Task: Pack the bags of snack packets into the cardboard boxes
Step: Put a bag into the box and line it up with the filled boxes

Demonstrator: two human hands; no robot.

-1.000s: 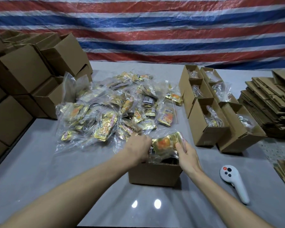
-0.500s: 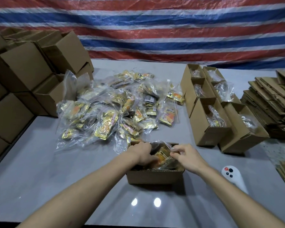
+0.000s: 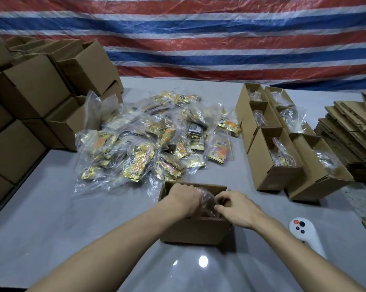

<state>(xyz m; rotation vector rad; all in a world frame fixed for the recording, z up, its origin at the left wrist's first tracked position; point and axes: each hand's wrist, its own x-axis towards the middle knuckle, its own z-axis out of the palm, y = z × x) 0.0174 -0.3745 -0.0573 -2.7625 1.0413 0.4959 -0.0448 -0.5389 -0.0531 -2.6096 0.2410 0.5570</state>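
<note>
INSP A: Cardboard, brown, open-topped: the small carton (image 3: 195, 229) at near centre of the grey desk (image 3: 51, 207). Both hands are inside its mouth. Left hand (image 3: 183, 199) has fingers curled down onto the clear plastic bag of snack packets (image 3: 207, 204); right hand (image 3: 234, 207) pinches the bag's crinkled top w/ fingertips. Bag sits mostly below the rim.

INSP B: Advice for the step?

INSP A: My judgement: press the slack film down evenly, tuck corners under the rim, so nothing rides above the flap line. Film looks slippery and springy; may puff back up if let go too soon. Carton is light, could skid on the glossy top, so brace it w/ one wrist.

INSP B: Remaining stock?

INSP A: Large heap of clear bags w/ gold packets (image 3: 156, 144) just beyond the carton. Row of filled open cartons (image 3: 277, 144) to the right, approx. six, all unsealed. Task far from done, in my view.

INSP B: Surroundings?

INSP A: Desk smooth, reflective, two lamp glints near front edge. Stacked made-up brown boxes (image 3: 40, 91) at left, flat-packed cardboard blanks (image 3: 350, 135) at right, white handheld controller (image 3: 304, 234) beside right forearm. Red, white and blue striped tarpaulin (image 3: 199, 39) behind.
</note>
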